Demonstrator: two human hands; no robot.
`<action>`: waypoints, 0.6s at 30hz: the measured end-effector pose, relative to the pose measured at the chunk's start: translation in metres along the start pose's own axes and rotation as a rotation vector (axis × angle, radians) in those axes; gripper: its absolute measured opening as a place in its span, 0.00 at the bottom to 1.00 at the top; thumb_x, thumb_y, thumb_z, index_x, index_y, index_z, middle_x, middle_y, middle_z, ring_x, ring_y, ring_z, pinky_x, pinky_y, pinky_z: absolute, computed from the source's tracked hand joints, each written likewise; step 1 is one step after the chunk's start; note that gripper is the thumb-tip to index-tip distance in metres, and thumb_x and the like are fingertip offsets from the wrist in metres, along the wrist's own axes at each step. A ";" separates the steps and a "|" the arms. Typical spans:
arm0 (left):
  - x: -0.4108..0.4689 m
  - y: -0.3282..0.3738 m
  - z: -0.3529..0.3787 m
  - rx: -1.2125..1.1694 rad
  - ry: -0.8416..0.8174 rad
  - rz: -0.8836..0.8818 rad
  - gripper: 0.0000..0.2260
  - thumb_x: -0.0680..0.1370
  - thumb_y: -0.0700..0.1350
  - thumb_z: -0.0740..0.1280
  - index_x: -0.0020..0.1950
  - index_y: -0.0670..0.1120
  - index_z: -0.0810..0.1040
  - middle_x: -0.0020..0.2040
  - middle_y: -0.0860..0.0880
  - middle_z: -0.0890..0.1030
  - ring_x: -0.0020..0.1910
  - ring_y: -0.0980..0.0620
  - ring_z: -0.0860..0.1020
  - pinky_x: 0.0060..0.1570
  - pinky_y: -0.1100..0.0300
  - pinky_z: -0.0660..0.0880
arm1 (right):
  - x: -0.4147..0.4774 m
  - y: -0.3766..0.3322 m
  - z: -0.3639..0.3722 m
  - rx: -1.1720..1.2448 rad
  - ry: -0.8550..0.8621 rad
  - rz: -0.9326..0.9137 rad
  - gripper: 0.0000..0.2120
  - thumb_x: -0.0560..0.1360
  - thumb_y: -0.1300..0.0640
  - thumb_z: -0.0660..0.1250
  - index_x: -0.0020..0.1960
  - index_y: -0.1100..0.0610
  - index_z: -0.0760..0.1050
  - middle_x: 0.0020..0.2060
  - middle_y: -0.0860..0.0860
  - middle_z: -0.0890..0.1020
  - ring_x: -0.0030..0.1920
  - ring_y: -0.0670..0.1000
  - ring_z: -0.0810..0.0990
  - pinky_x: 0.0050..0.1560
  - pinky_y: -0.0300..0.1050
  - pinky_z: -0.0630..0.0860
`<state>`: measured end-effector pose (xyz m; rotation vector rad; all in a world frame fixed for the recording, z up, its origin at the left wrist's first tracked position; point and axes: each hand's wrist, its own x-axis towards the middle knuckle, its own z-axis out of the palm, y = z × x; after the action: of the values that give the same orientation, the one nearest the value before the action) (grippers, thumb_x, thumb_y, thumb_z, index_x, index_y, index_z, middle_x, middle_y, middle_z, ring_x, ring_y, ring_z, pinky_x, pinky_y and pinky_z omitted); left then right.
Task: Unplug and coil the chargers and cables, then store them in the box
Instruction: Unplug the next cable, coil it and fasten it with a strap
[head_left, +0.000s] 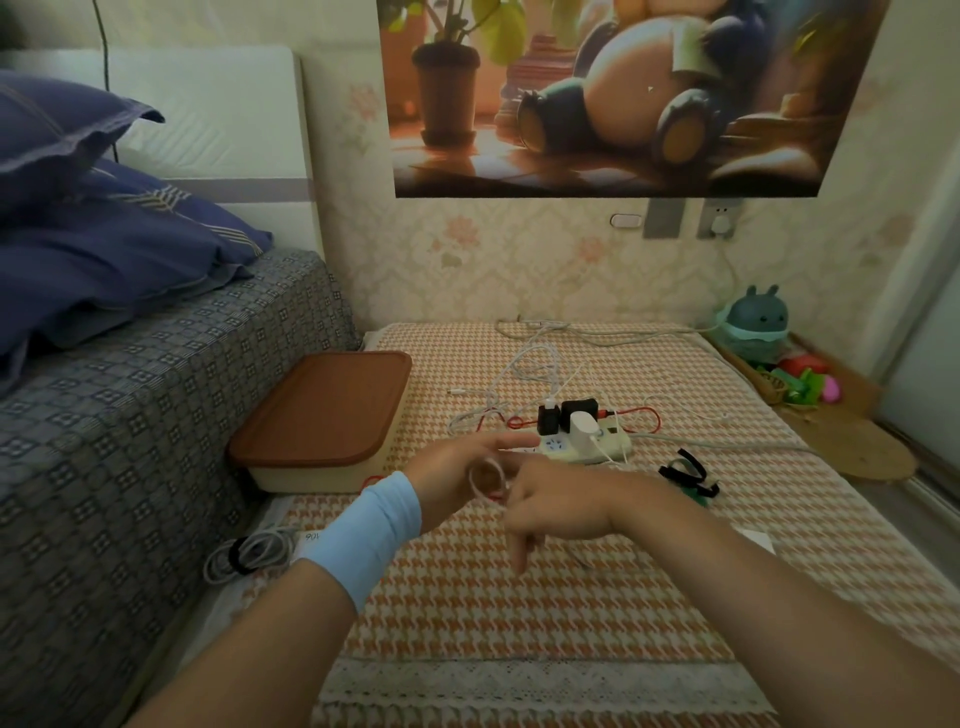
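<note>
My left hand (457, 475), with a light blue wristband, holds a small loop of white cable (485, 480) around its fingers. My right hand (553, 506) pinches the same cable beside the loop. Just behind both hands lies a white power strip (584, 447) with two black chargers (566, 413) and a white charger (584, 427) plugged in. Loose white and red cables (535, 379) tangle behind the strip. The cream box with a brown lid (327, 415) sits shut at the left, against the bed.
A coiled grey cable tied with a black strap (249, 553) lies near the bed edge at the left. Black and green straps (688, 475) lie right of the strip. A bed (130, 389) stands on the left, toys (763, 332) at the far right.
</note>
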<state>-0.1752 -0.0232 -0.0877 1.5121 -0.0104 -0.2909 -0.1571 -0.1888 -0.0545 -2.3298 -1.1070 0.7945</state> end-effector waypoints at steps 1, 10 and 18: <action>-0.002 0.001 -0.001 -0.108 -0.056 0.002 0.16 0.81 0.45 0.57 0.64 0.41 0.78 0.50 0.43 0.84 0.52 0.44 0.80 0.55 0.52 0.74 | -0.002 0.002 -0.002 0.038 0.082 -0.030 0.17 0.78 0.57 0.62 0.39 0.57 0.87 0.38 0.41 0.84 0.39 0.50 0.80 0.47 0.48 0.79; -0.018 0.012 -0.033 0.822 -0.016 0.027 0.15 0.80 0.57 0.63 0.47 0.48 0.83 0.41 0.51 0.85 0.39 0.51 0.81 0.52 0.53 0.78 | -0.006 0.038 -0.036 0.731 0.709 -0.131 0.27 0.83 0.54 0.51 0.24 0.53 0.62 0.22 0.50 0.62 0.23 0.51 0.60 0.30 0.46 0.66; -0.045 0.032 -0.033 0.747 0.338 0.482 0.09 0.77 0.43 0.66 0.42 0.54 0.84 0.37 0.53 0.82 0.36 0.50 0.78 0.38 0.55 0.75 | -0.005 0.039 -0.011 0.613 0.037 0.347 0.24 0.84 0.60 0.61 0.78 0.56 0.61 0.45 0.59 0.85 0.38 0.58 0.85 0.38 0.54 0.82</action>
<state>-0.2069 0.0186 -0.0504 2.2172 -0.2334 0.4061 -0.1307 -0.2171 -0.0681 -2.0019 -0.3571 1.0325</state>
